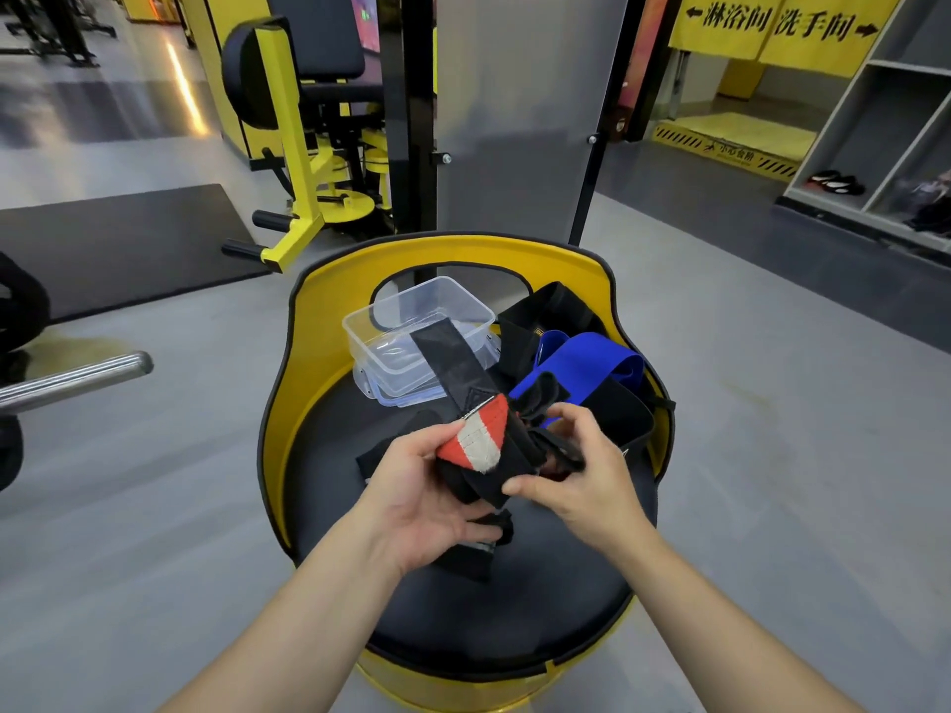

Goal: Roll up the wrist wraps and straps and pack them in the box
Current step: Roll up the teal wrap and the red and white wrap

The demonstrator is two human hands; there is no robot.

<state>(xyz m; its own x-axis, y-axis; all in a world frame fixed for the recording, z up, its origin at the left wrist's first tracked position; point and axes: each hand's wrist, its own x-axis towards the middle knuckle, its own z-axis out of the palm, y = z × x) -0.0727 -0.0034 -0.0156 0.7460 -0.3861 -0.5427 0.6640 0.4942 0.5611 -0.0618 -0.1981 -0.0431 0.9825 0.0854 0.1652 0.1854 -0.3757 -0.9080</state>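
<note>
We see our left hand (427,499) and right hand (576,473) above a round padded seat (540,609), fingers of both closed on a black wrist wrap (476,445) with a red-and-white end, partly rolled. Its free tail (453,357) stretches toward the clear plastic box (419,334), empty behind, beside blue and black straps (586,362). If our grip slackens, the coil could spring loose; the tail could also snag the box.

Single view only. The head-worn wide-angle camera looked forward and steeply down from above the seat (463,599), close over both forearms. Its upper field reached across the gym floor (154,455) to a distant shelving unit (875,120). Edges curved visibly.
</note>
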